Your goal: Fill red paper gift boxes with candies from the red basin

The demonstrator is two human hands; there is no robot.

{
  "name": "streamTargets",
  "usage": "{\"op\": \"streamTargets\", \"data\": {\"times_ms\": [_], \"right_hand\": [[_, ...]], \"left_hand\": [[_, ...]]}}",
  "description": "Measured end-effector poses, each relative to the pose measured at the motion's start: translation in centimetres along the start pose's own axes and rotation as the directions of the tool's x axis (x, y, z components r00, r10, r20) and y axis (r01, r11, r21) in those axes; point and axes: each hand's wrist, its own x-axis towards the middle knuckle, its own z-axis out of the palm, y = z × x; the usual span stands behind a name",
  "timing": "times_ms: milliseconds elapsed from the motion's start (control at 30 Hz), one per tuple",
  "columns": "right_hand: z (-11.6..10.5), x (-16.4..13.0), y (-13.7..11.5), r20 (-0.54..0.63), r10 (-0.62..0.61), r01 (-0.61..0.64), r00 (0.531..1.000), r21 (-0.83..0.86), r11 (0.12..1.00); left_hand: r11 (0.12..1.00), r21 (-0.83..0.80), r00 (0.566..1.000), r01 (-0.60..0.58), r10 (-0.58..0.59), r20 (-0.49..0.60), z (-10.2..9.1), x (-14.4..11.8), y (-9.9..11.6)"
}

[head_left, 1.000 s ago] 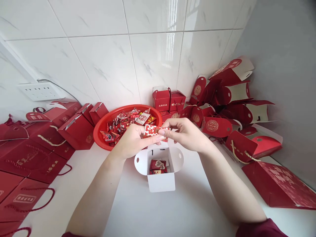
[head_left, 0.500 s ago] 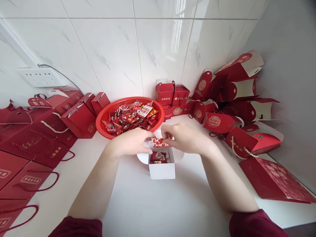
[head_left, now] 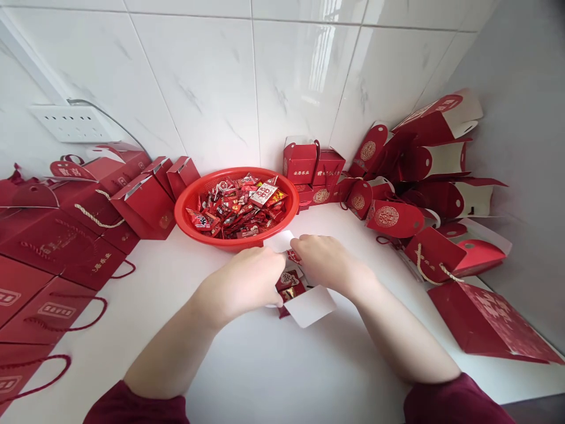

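Over the open box (head_left: pixel 309 303), both hands (head_left: pixel 251 280) curl knuckles-up.

Glossy white marble-look wall tiles (head_left: pixel 212 94) are reflecting daylight above a white countertop (head_left: pixel 273 371). A white socket strip (head_left: pixel 73 122) is sitting on the wall near the counter's left edge; a plain grey wall (head_left: pixel 525 76) is closing the right corner.

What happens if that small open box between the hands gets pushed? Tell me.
The box looks like thin card, so probably light and easily crushed. With flaps open and few candies inside, it would likely slide or tip on the smooth counter.
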Motion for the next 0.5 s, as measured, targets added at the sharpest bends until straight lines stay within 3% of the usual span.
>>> {"op": "streamTargets", "data": {"times_ms": [200, 333, 500], "right_hand": [[0.4, 1.3, -0.7, 0.044, 0.014, -0.015, 0.999, 0.030, 0.999], [0.7, 1.3, -1.6, 0.069, 0.051, -0.055, 0.996, 0.058, 0.997], [1.5, 1.7, -2.3, 0.120, 0.079, -0.096, 0.990, 0.146, 0.985]], "left_hand": [[0.985, 0.082, 0.988, -0.151, 0.148, 0.038, 0.1, -0.3, 0.0], [0.991, 0.050, 0.993, -0.121, 0.120, 0.024, 0.5, 0.6, -0.6], [0.987, -0.131, 0.992, -0.092, 0.102, 0.074, 0.4, 1.6, -1.3]]}}
